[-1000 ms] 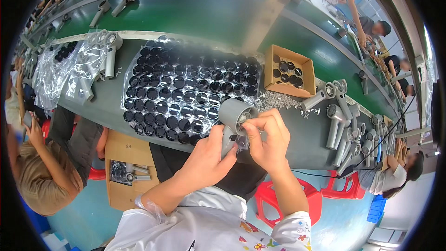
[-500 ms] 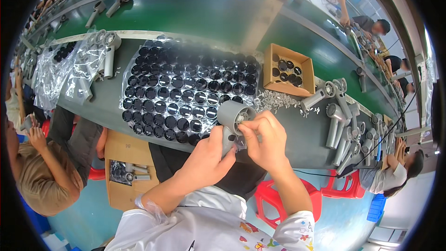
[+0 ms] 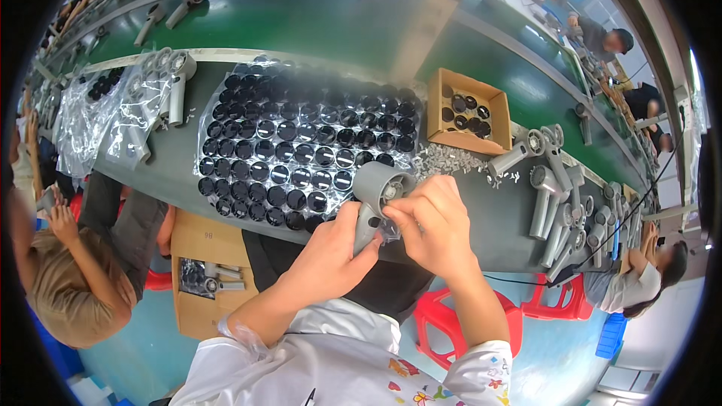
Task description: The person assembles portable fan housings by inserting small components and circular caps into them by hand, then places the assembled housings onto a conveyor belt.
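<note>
A grey handheld fan [image 3: 378,183] with a round head stands tilted above the near edge of the bench. My left hand [image 3: 331,256] is wrapped round its handle. The fingertips of my right hand [image 3: 435,224] are pinched together at the right side of the open fan head; whatever lies between them is too small to make out. A bit of clear plastic [image 3: 390,230] shows beneath the fan head, between my hands. Just beyond the fan lies a sheet of round, glossy black discs [image 3: 304,153] in rows on clear plastic.
A cardboard box [image 3: 490,139] of black discs stands at the back right, with small pale pieces [image 3: 449,159] scattered before it. More grey fans [image 3: 543,199] lie to the right. Bagged parts [image 3: 90,116] are at left. A seated co-worker [image 3: 79,278] sits left; a red stool [image 3: 429,331] stands below.
My right hand has shifted slightly at the fan head, its fingers still pinched. The fan and my left hand have barely moved. On the far belt, the grey fans have slid a little left.
</note>
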Demonstrator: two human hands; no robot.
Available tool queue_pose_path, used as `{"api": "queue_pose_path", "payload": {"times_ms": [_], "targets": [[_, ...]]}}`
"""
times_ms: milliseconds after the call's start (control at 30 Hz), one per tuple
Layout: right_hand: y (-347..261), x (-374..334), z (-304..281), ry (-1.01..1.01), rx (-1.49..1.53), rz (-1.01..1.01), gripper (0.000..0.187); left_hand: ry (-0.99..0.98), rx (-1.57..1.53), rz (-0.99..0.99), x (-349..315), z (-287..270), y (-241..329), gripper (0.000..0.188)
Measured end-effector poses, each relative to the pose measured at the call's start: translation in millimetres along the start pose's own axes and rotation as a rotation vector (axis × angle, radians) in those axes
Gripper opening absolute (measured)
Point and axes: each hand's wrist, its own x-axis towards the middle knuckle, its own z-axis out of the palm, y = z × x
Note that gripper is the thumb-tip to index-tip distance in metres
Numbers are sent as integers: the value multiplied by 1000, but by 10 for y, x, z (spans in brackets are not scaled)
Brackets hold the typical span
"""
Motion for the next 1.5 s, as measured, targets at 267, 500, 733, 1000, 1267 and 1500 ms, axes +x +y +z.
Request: {"api": "queue_pose_path", "payload": {"times_ms": [267,500,733,1000,1267,1500], "targets": [[-34,-101,90,77,112,24,28,-87,-95,-96,-2,-77,45,37],[-91,-171,57,-108,-54,7,41,-74,-74,-126,-2,-124,1,35],[-65,-33,23,-141,274,349,27,-65,-91,-104,-53,-155,-50,36],[-56,111,95,-55,324,340,19,17,-22,105,-73,-142,-150,40],[-122,125,-1,-178,331,691,32,-70,300,135,-83,-292,-138,36],[-19,223,81,-216,505,601,23,-53,-123,-77,-134,-337,-209,31]]}}
